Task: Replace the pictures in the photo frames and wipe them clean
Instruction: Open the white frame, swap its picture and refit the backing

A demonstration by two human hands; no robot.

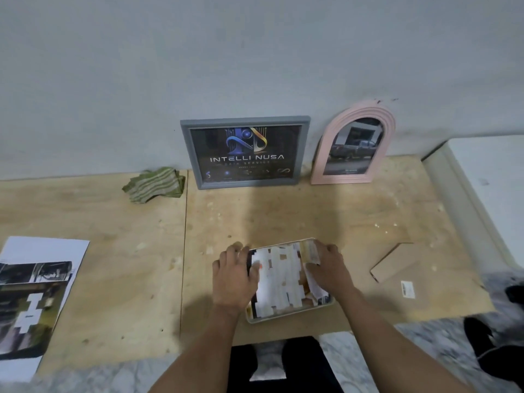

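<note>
A small pale photo frame [289, 314] lies flat on the plywood near its front edge, with a picture [280, 282] inside it. My left hand [235, 276] rests on the frame's left side, fingers spread over the picture. My right hand [330, 269] presses on the frame's right side, where the picture's edge curls up. A grey frame [303, 150] with a dark poster and a pink arched frame [388, 129] stand leaning against the wall. A folded green striped cloth [156, 184] lies left of the grey frame.
A printed sheet of photos [39, 290] lies at the left edge of the plywood board [113, 265]. A brown cardboard backing [397, 263] and a small white label [407, 289] lie to the right. A white ledge [487, 177] rises at the far right.
</note>
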